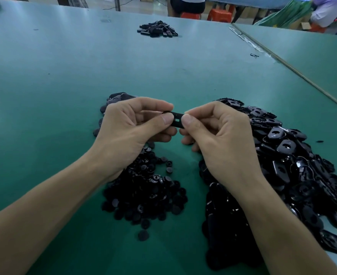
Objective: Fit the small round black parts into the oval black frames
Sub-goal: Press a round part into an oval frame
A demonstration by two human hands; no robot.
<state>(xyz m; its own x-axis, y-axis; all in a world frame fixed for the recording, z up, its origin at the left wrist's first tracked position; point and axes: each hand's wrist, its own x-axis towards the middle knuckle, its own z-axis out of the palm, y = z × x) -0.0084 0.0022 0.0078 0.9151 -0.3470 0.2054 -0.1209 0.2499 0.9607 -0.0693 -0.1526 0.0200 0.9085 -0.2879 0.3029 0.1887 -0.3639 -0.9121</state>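
The left hand (128, 126) and the right hand (219, 132) are holding one oval black frame (176, 121) over the green bench (64, 76). The left fingers (155, 121) are pinching its left end and the right fingers (193, 124) are pinching its right end. Just nearer the person than this frame, a heap of small round black parts (145, 191) is lying on the bench. To the frame's right, a large heap of oval frames (294, 165) is lying. Far beyond the frame, a smaller dark pile (157, 28) is sitting.
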